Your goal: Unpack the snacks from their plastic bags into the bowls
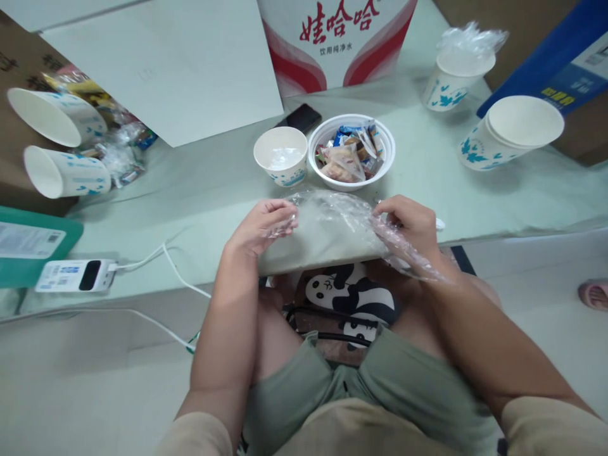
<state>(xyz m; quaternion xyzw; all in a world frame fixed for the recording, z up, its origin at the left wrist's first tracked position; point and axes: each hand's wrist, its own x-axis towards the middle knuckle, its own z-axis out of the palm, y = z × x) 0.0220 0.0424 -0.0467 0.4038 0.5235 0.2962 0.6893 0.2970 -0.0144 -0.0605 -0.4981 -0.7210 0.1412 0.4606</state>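
Note:
A clear plastic bag (339, 218) is stretched between my two hands above the table's front edge. My left hand (268, 221) pinches its left side, fingers closed. On the other side my right hand (411, 221) grips the bunched plastic, and a loose part hangs over the wrist. Just beyond the bag stand a paper cup (281, 152) with some clear plastic inside and a white bowl (351, 185) heaped with small wrapped snacks (349, 155). Part of a small white object (440, 224) shows behind my right hand.
A phone (304, 118) lies behind the cup, before a red-and-white carton (339, 44). Paper cups (515, 130) stand at right; another cup (449, 82) holds crumpled plastic. Two cups (66, 171) lie sideways at left. A power bank (76, 276) trails a white cable (183, 272) over the table edge.

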